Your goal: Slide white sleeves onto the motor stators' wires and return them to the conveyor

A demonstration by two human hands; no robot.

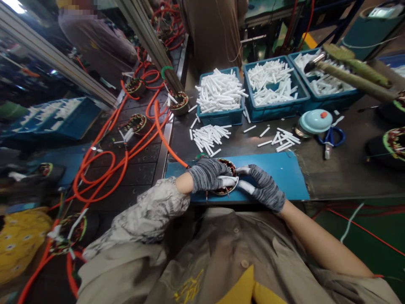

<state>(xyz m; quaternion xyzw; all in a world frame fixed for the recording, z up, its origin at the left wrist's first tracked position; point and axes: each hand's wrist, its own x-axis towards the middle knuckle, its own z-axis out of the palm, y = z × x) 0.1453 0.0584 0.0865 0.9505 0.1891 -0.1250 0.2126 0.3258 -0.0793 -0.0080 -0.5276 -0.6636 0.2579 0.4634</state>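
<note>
A round motor stator [229,164] with reddish-brown wire windings sits on a blue mat [281,177] in front of me. My left hand [210,174], in a grey knit glove with white fingertips, is closed over its left side, fingers reaching across the top. At the right rim is my right hand [262,185], gloved alike, its thumb and forefinger curled against the stator with a small gap between their tips. Short wire ends hang from the near rim. My fingers hide much of the windings.
Blue bins [221,116] of short white tubes stand behind the mat, with loose tubes [209,137] before them. A pale-blue lidded jar [314,123] and blue-handled scissors [330,137] lie right. Orange hoses [95,160] and more stators [134,124] cover the conveyor at left. Co-workers stand beyond.
</note>
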